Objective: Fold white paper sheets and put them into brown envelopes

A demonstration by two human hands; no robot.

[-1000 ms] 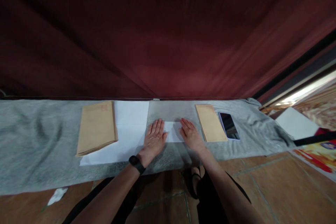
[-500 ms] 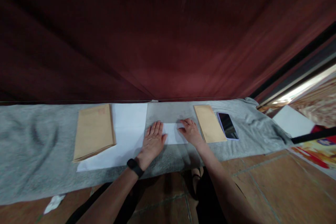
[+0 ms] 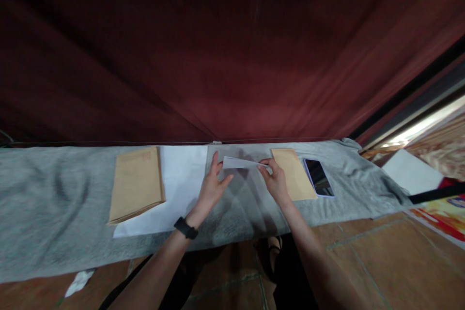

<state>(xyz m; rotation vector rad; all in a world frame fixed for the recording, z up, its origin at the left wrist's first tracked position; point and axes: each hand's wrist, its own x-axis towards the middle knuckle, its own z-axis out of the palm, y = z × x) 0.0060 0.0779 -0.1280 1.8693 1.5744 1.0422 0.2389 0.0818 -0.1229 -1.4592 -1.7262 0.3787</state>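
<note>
A folded sheet of white paper [image 3: 240,162] is held up above the grey cloth, tilted so that mostly its narrow side shows. My right hand [image 3: 275,180] pinches its right end between thumb and fingers. Beside its left end is my left hand [image 3: 213,184], fingers and thumb spread; it does not appear to grip the paper. To the left lie white sheets [image 3: 185,179], partly covered by a stack of brown envelopes [image 3: 136,184]. Just right of my right hand, a single brown envelope [image 3: 296,177] rests flat on the cloth.
A phone [image 3: 318,178] in a purple case lies right of the single envelope. Grey cloth [image 3: 65,203] covers the long, narrow surface. Behind it hangs a dark red curtain [image 3: 232,68]. A crumpled white tissue [image 3: 79,282] is on the tiled floor [image 3: 366,256].
The folded paper, flat under both hands before, is now lifted and tilted in my right hand. My left hand has come off it and opened. The view has shifted slightly.
</note>
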